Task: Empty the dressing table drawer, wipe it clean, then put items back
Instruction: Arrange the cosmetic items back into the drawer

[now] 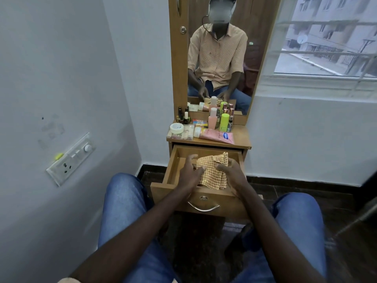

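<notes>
The wooden drawer [177, 166] of the dressing table stands pulled out, and what shows of its inside is bare wood. Over it, both hands hold a yellow checked cloth [213, 172]. My left hand [190, 173] pinches the cloth's left edge with thumb and fingers. My right hand [229, 172] grips its right side. The cloth hangs bunched between them above the drawer's front half. Several cosmetics stand on the table top: a pink tube [216, 136], a pink bottle [212, 118], a green bottle [224, 121], a clear box [180, 133] and nail polish bottles [183, 117].
A mirror [220, 54] rises behind the table top. A white wall with a switch panel [71, 160] lies to the left, a window [330, 37] to the right. My knees in blue jeans flank the drawer front with its metal handle [204, 208].
</notes>
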`<action>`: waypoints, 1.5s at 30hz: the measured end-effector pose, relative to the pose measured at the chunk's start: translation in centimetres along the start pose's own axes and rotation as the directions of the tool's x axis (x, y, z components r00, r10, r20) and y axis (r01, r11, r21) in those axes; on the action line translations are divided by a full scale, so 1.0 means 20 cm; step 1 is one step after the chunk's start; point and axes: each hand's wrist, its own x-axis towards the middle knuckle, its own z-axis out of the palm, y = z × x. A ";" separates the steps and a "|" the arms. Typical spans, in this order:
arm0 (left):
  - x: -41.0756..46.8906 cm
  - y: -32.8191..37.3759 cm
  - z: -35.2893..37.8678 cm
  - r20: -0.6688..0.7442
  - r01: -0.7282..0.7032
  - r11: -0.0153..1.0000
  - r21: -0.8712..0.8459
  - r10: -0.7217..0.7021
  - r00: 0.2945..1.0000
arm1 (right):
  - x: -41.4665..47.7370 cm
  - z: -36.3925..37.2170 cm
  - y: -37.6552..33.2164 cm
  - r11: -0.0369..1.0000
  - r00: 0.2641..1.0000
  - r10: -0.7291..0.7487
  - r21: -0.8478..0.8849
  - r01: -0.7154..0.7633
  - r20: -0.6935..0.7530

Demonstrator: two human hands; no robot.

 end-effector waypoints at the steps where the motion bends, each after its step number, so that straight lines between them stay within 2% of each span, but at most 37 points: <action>1: 0.00 -0.01 0.01 0.009 -0.056 0.998 0.026 0.056 0.998 | -0.01 0.00 -0.01 1.000 0.999 -0.016 -0.017 0.015 -0.041; 4: -0.01 0.00 0.02 0.046 -0.139 0.988 0.064 0.136 0.990 | -0.09 0.03 -0.05 0.962 0.967 -0.209 -0.206 0.177 -0.145; 6: -0.01 -0.01 0.02 0.056 -0.153 0.986 0.064 0.150 0.987 | -0.13 0.04 -0.06 0.893 0.923 -0.364 -0.327 0.309 -0.121; 9: 0.00 -0.02 0.00 0.099 -0.152 0.988 0.024 0.149 0.984 | -0.16 0.05 -0.04 0.846 0.888 -0.452 -0.357 0.395 -0.089; 12: 0.01 -0.03 -0.02 0.179 -0.156 0.986 0.065 0.143 0.973 | -0.15 0.05 -0.02 0.843 0.891 -0.450 -0.359 0.401 -0.062; 17: 0.03 -0.03 -0.02 0.163 -0.167 0.974 0.156 0.142 0.976 | -0.13 0.05 -0.03 0.835 0.921 -0.389 -0.426 0.349 -0.007; 23: 0.01 -0.05 0.00 0.163 -0.237 0.937 0.256 0.200 0.966 | -0.12 0.08 -0.04 0.911 0.911 -0.327 -0.338 0.234 -0.251; 26: 0.00 -0.06 0.01 0.153 -0.259 0.927 0.271 0.224 0.963 | -0.12 0.08 -0.04 0.933 0.906 -0.290 -0.300 0.196 -0.309; 28: 0.01 -0.06 0.02 0.142 -0.282 0.917 0.282 0.251 0.958 | -0.14 0.08 -0.04 0.918 0.901 -0.327 -0.324 0.230 -0.285; 30: 0.01 -0.07 0.02 0.132 -0.294 0.900 0.322 0.265 0.955 | -0.15 0.08 -0.05 0.883 0.898 -0.391 -0.358 0.303 -0.204; 33: 0.00 -0.09 0.01 0.095 -0.300 0.870 0.392 0.287 0.953 | -0.15 0.06 -0.05 0.857 0.914 -0.407 -0.341 0.386 0.012; 36: -0.01 -0.09 0.00 0.044 -0.275 0.855 0.440 0.285 0.957 | -0.15 0.06 -0.04 0.808 0.918 -0.347 -0.436 0.396 0.191; 40: 0.00 -0.08 -0.01 0.028 -0.282 0.828 0.485 0.308 0.951 | -0.15 0.08 -0.04 0.790 0.944 -0.288 -0.518 0.329 0.160; 43: 0.02 -0.10 -0.02 0.061 -0.317 0.822 0.474 0.329 0.942 | -0.13 0.07 -0.01 0.754 0.933 -0.330 -0.553 0.354 0.147; 45: 0.03 -0.11 -0.03 0.082 -0.330 0.833 0.443 0.330 0.941 | -0.11 0.08 0.01 0.690 0.915 -0.376 -0.615 0.382 0.147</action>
